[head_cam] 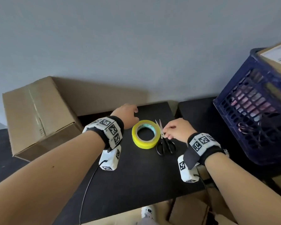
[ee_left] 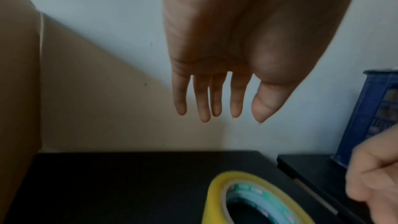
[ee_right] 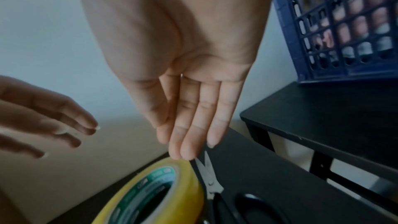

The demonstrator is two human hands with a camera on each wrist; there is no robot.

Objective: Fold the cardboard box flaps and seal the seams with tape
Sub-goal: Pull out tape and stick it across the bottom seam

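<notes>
A closed brown cardboard box [head_cam: 39,114] lies on its side at the back left of the black table [head_cam: 128,179]; its wall fills the left of the left wrist view [ee_left: 19,91]. A yellow tape roll [head_cam: 144,134] [ee_left: 215,193] [ee_right: 185,185] lies flat mid-table. Black-handled scissors [head_cam: 165,143] [ee_right: 210,181] lie just right of it. My left hand [head_cam: 135,114] [ee_left: 224,117] hovers beyond the roll, fingers straight, holding nothing. My right hand [head_cam: 165,133] [ee_right: 178,149] reaches down with straight fingers, its tips at the roll's right rim and over the scissor blades.
A dark blue slotted crate [head_cam: 250,111] [ee_right: 344,23] holding packed items stands on a second black table [head_cam: 199,114] at the right, with a labelled carton [head_cam: 276,52] on top. A grey wall rises behind. More cardboard [head_cam: 190,211] lies on the floor below the table's near edge.
</notes>
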